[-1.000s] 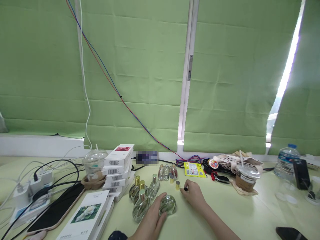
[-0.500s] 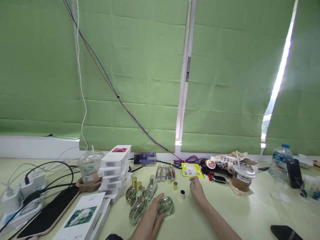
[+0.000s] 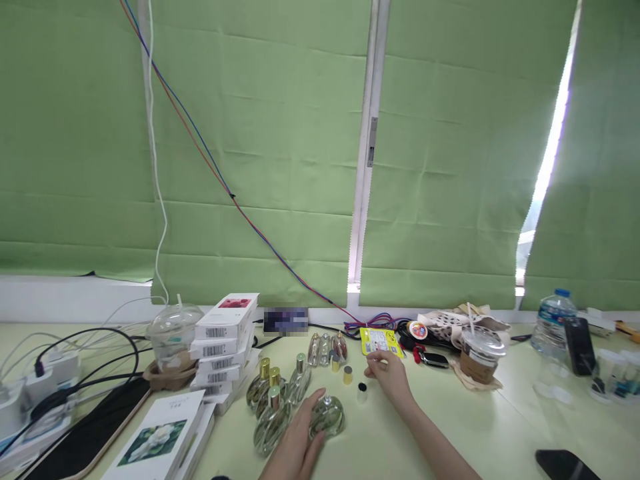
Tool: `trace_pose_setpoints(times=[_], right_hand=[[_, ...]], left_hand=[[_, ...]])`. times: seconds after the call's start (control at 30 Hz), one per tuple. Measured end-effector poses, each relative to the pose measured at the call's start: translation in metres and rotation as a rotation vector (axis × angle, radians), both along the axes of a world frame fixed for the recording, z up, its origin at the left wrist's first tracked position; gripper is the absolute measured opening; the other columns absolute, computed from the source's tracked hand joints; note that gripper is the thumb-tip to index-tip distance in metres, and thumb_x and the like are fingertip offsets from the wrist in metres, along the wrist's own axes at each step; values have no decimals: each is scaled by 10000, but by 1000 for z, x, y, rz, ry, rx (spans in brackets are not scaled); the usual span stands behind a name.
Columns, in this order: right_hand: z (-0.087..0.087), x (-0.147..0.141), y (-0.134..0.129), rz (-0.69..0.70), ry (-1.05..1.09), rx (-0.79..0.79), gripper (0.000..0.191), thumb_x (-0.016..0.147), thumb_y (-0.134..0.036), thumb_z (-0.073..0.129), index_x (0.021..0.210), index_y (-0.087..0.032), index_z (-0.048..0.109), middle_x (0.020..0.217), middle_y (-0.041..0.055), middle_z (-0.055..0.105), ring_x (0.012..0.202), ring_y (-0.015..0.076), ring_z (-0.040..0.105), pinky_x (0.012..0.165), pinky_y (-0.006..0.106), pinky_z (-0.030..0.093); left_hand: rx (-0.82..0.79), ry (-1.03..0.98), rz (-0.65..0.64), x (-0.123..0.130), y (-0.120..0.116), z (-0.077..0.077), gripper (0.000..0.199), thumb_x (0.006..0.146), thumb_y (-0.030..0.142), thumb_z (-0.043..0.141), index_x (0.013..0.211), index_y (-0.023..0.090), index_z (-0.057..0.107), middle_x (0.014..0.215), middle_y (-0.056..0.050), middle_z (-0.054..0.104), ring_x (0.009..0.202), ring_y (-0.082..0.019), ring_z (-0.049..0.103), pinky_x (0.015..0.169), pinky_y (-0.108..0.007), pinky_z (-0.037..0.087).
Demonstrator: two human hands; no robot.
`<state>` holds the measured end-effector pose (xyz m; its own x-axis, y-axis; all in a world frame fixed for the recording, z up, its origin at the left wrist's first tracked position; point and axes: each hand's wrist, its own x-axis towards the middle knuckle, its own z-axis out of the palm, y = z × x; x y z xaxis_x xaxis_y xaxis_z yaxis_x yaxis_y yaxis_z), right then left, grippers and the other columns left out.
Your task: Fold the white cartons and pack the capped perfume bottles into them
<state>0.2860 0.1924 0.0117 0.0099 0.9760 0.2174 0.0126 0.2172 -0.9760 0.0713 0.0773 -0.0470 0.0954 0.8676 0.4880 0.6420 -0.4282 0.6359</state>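
My left hand (image 3: 296, 441) is closed around the left side of a round, ribbed glass perfume bottle (image 3: 327, 417), which stands on the table with its neck uncapped. Just left of that hand are several capped perfume bottles (image 3: 270, 421), with gold or greenish tops. My right hand (image 3: 390, 379) hovers over the table with its fingers bent and a little apart, and nothing shows between them. Nearest to it is a small cap with a dark top (image 3: 362, 392). Two gold caps (image 3: 347, 375) stand farther back, near several small slim bottles (image 3: 325, 350).
White boxes (image 3: 225, 347) are stacked at left, by a plastic cup (image 3: 175, 333), a phone (image 3: 90, 427) and cables. Behind my right hand lies a yellow packet (image 3: 380, 341). An iced drink cup (image 3: 481, 357) and a water bottle (image 3: 554, 323) stand at right.
My right hand has moved left and slightly down, closer to the dark-topped cap. My left hand stays on the bottle. The whole view has shifted a little.
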Motion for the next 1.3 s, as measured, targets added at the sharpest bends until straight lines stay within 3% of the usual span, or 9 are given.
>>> trace_pose_setpoints(times=[0.27, 0.4, 0.5, 0.6, 0.67, 0.87, 1.17, 1.3], right_hand=[[16, -26, -33, 343, 67, 10, 528, 531, -622, 771, 738, -164, 609, 574, -5, 622, 451, 141, 599, 440, 263, 513], [15, -35, -49, 480, -15, 62, 432, 657, -577, 723, 773, -173, 620, 589, -3, 634, 462, 144, 608, 445, 248, 491], [13, -39, -59, 464, -211, 237, 270, 807, -442, 623, 807, -178, 677, 609, 4, 637, 482, 128, 583, 469, 230, 463], [10, -41, -65, 431, -340, 373, 153, 840, -305, 581, 825, -197, 688, 707, 22, 691, 522, 124, 578, 533, 237, 459], [7, -42, -65, 438, -330, 368, 107, 825, -290, 594, 860, -205, 650, 752, 31, 714, 536, 131, 584, 538, 239, 462], [-1, -42, -60, 488, -237, 273, 209, 815, -385, 602, 919, -222, 522, 755, 40, 702, 502, 127, 559, 474, 230, 446], [3, -39, -61, 474, -356, 361, 140, 791, -225, 558, 921, -225, 504, 733, 14, 692, 499, 110, 512, 495, 216, 406], [5, -38, -61, 497, -372, 350, 185, 777, -258, 605, 940, -220, 526, 796, 20, 709, 494, 102, 507, 490, 211, 402]], left_hand=[[-40, -16, -4, -1, 0, -4, 564, 930, 417, 418, 1439, 202, 303, 1400, -157, 531, 1294, -274, 492, 1111, -452, 342], [-40, -62, -21, -1, -1, -2, 571, 926, 368, 461, 1445, 188, 303, 1374, -164, 555, 1279, -276, 502, 1103, -451, 355], [8, -104, -96, -2, -4, 4, 559, 922, 323, 494, 1441, 211, 322, 1392, -141, 545, 1282, -270, 501, 1097, -433, 374], [32, -72, -212, -4, -6, 10, 571, 920, 222, 497, 1453, 237, 294, 1456, -116, 483, 1328, -261, 456, 1117, -423, 356], [29, -37, -250, -6, -7, 11, 595, 916, 158, 479, 1464, 247, 263, 1482, -111, 451, 1348, -252, 432, 1123, -416, 351], [34, 28, -229, -6, -7, 10, 630, 881, 80, 482, 1447, 264, 279, 1469, -110, 461, 1344, -246, 437, 1118, -422, 363], [13, 74, -223, -1, -13, 24, 611, 881, 76, 466, 1426, 289, 290, 1454, -105, 473, 1334, -231, 450, 1113, -398, 370], [33, 64, -224, -1, -12, 25, 618, 866, 61, 477, 1413, 291, 304, 1436, -98, 494, 1324, -227, 461, 1110, -390, 375]])
